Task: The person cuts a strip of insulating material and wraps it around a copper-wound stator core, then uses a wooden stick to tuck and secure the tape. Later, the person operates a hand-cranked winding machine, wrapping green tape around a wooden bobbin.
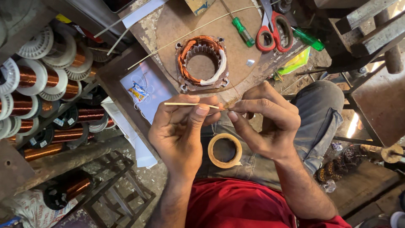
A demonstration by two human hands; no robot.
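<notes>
Head view: both hands, left hand [179,128] and right hand [263,120], pinch a thin pale stick [192,104] above a tape roll [225,150] and a copper-wound stator [201,63].

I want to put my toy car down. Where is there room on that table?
Bare board left of the stator, and a small patch between stator and scissors. Crowded by the screwdrivers and scissors at the far right.

Motor-rewinding workshop: shelf of copper wire spools [46,97], wound stator [201,63] on worn workbench [168,25], red-handled scissors [274,31], green screwdrivers [242,29], tape roll [225,150].
</notes>
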